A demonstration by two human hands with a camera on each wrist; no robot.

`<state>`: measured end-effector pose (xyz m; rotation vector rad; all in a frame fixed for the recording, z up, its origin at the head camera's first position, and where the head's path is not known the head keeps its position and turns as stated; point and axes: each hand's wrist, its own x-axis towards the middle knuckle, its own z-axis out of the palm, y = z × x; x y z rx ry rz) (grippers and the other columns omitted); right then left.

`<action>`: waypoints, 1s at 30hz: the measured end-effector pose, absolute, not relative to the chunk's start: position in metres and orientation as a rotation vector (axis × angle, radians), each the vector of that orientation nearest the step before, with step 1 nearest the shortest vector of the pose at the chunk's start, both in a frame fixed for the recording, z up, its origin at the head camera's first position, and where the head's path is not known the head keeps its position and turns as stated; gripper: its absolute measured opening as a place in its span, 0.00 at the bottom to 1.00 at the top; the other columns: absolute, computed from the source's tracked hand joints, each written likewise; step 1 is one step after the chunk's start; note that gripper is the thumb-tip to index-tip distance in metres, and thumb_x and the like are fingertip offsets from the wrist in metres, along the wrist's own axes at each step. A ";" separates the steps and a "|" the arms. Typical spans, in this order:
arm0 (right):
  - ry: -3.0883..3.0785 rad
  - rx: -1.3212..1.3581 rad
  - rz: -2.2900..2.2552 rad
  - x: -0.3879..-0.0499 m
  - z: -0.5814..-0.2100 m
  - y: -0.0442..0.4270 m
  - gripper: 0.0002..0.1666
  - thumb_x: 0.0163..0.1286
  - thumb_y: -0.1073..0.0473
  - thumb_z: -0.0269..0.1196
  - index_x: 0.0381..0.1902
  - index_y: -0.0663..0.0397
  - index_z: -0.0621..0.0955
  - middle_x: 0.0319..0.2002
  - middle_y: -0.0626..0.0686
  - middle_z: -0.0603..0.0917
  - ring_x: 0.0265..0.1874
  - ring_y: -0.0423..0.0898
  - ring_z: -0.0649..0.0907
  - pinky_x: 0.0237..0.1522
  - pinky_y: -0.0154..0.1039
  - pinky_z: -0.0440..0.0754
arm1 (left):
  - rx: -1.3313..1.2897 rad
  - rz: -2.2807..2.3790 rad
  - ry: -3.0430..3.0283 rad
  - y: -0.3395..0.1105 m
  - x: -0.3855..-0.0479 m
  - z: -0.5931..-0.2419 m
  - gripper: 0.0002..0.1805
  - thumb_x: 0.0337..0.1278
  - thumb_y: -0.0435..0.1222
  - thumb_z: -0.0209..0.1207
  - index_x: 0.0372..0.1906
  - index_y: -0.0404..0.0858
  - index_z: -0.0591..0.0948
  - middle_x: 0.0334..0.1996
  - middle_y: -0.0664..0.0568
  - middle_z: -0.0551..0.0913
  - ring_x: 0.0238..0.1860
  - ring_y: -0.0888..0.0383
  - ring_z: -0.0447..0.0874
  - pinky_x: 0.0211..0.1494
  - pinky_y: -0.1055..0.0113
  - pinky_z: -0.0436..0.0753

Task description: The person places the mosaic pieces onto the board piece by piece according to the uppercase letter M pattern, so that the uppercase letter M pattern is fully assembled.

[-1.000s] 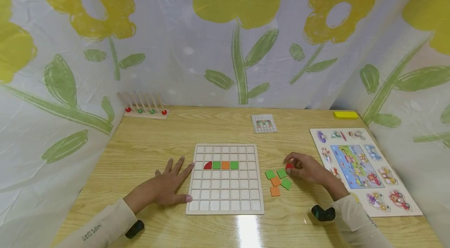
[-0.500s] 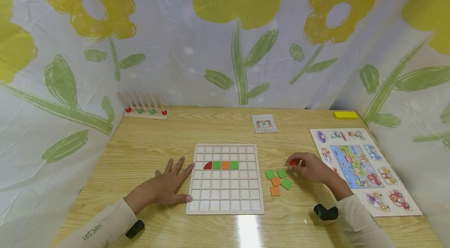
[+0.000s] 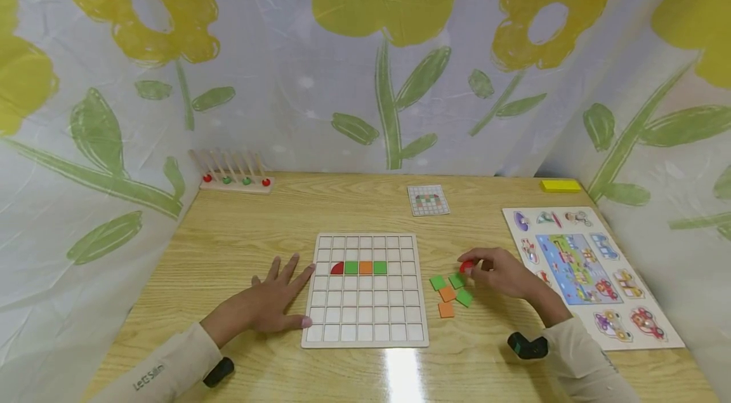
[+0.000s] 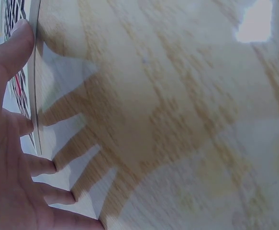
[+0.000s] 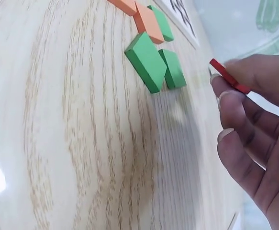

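Between thumb and fingers my right hand point(image 3: 498, 273) pinches a red tile point(image 3: 466, 266), lifted off the table in the right wrist view. Its shape is partly covered by the fingers. Just left of that hand lie loose square tiles: green ones point(image 5: 146, 62) and orange ones point(image 5: 149, 22). Fingers spread, my left hand point(image 3: 271, 301) rests at the left edge of the white grid board point(image 3: 365, 333), thumb and index fingertip touching its rim. One row of the board holds a red quarter-round tile point(image 3: 338, 268), a green, an orange point(image 3: 365, 268) and another green tile.
A small card point(image 3: 428, 201) with a printed grid pattern lies behind the board. A wooden picture puzzle point(image 3: 594, 276) is at the right, with a yellow block point(image 3: 561, 186) beyond it. A peg stand with beads point(image 3: 237, 184) stands at the back left.
My right hand shifted slightly right, then back left, with the red tile, which now shows more of its face. The left hand stays at the board's edge.
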<state>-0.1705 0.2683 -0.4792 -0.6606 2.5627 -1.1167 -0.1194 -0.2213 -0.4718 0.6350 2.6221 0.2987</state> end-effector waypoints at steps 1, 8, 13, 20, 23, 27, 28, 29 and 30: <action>2.552 -0.669 -1.131 -0.171 -0.479 0.268 0.13 0.73 0.62 0.62 0.53 0.57 0.84 0.40 0.53 0.85 0.22 0.37 0.78 0.25 0.33 0.76 | 0.634 0.297 2.623 -0.221 -0.119 -0.472 0.58 0.57 0.71 0.55 0.82 0.44 0.48 0.79 0.30 0.42 0.75 0.19 0.40 0.55 0.15 0.58; 2.491 -0.688 -1.201 -0.171 -0.476 0.263 0.07 0.70 0.63 0.65 0.45 0.54 0.83 0.39 0.53 0.85 0.26 0.39 0.78 0.30 0.32 0.77 | 0.629 0.283 2.627 -0.221 -0.119 -0.473 0.58 0.56 0.71 0.54 0.82 0.44 0.48 0.79 0.31 0.43 0.75 0.20 0.41 0.55 0.16 0.58; 2.471 -0.675 -1.201 -0.170 -0.475 0.259 0.07 0.71 0.62 0.65 0.45 0.55 0.82 0.38 0.53 0.84 0.24 0.38 0.77 0.28 0.33 0.77 | 0.626 0.283 2.623 -0.221 -0.119 -0.472 0.58 0.57 0.71 0.55 0.82 0.44 0.48 0.79 0.30 0.43 0.75 0.20 0.40 0.55 0.16 0.58; 2.488 -0.732 -1.139 -0.172 -0.476 0.255 0.15 0.75 0.59 0.62 0.55 0.58 0.83 0.36 0.53 0.85 0.21 0.35 0.74 0.24 0.32 0.74 | 0.637 0.289 2.619 -0.220 -0.119 -0.472 0.57 0.57 0.71 0.55 0.82 0.44 0.48 0.79 0.30 0.42 0.75 0.20 0.40 0.56 0.16 0.58; 2.503 -0.739 -1.127 -0.172 -0.476 0.255 0.14 0.75 0.58 0.62 0.54 0.57 0.85 0.37 0.53 0.87 0.22 0.35 0.73 0.24 0.32 0.74 | 0.641 0.281 2.623 -0.221 -0.120 -0.474 0.57 0.57 0.71 0.54 0.82 0.44 0.48 0.79 0.30 0.42 0.75 0.19 0.40 0.55 0.16 0.58; 2.502 -0.726 -1.132 -0.172 -0.476 0.254 0.13 0.74 0.56 0.63 0.51 0.56 0.85 0.37 0.52 0.87 0.23 0.36 0.75 0.26 0.33 0.75 | 0.642 0.279 2.629 -0.222 -0.120 -0.474 0.58 0.57 0.71 0.54 0.82 0.44 0.47 0.79 0.30 0.42 0.75 0.19 0.40 0.55 0.15 0.58; 2.500 -0.722 -1.135 -0.172 -0.476 0.254 0.13 0.73 0.56 0.64 0.50 0.55 0.85 0.36 0.51 0.86 0.23 0.37 0.76 0.26 0.33 0.76 | 0.644 0.281 2.630 -0.222 -0.120 -0.474 0.58 0.57 0.71 0.54 0.82 0.44 0.47 0.79 0.30 0.42 0.75 0.19 0.40 0.55 0.15 0.58; 2.497 -0.717 -1.138 -0.172 -0.476 0.253 0.12 0.73 0.56 0.64 0.50 0.55 0.85 0.35 0.51 0.86 0.23 0.37 0.76 0.26 0.33 0.76 | 0.645 0.283 2.628 -0.222 -0.120 -0.474 0.58 0.57 0.71 0.54 0.82 0.44 0.47 0.79 0.30 0.42 0.74 0.19 0.40 0.55 0.15 0.58; 2.496 -0.714 -1.141 -0.172 -0.477 0.253 0.12 0.73 0.56 0.65 0.49 0.55 0.84 0.35 0.50 0.85 0.23 0.38 0.76 0.26 0.33 0.76 | 0.645 0.286 2.627 -0.222 -0.119 -0.473 0.58 0.57 0.71 0.54 0.82 0.44 0.47 0.79 0.30 0.42 0.74 0.19 0.40 0.55 0.15 0.58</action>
